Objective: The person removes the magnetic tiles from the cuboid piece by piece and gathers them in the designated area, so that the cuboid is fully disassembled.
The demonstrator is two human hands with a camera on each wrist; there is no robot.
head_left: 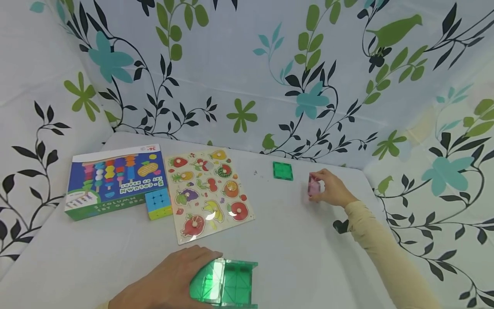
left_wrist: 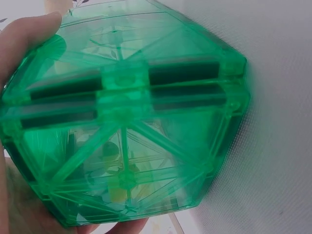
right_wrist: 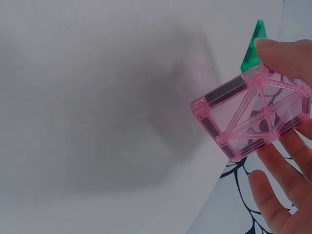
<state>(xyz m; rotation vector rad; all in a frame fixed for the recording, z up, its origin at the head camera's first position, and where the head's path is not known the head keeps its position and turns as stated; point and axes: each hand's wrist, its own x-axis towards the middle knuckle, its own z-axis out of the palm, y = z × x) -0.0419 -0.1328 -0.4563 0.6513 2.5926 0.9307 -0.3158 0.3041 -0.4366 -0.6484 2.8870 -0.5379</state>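
Note:
My left hand [head_left: 175, 274] grips a box-like structure of green translucent magnetic tiles [head_left: 237, 283] at the table's front edge. In the left wrist view, the thumb and fingers wrap one side of the green tile structure [left_wrist: 124, 141], whose panels show diagonal ribs. Over the right side of the table, my right hand [head_left: 329, 189] pinches a pink translucent magnetic tile [head_left: 314, 187] by its edges. The right wrist view shows that pink tile [right_wrist: 258, 112] between thumb and fingers, above the white surface. A loose green square tile [head_left: 283, 171] lies left of the right hand.
A fruit puzzle board [head_left: 212, 193] lies mid-table. Left of it are a blue bead-set box [head_left: 115, 180] and a blue-and-yellow cube [head_left: 158, 204]. A small dark object [head_left: 340, 226] sits beside the right sleeve. Patterned cloth [head_left: 231, 77] hangs behind the white table [head_left: 293, 257].

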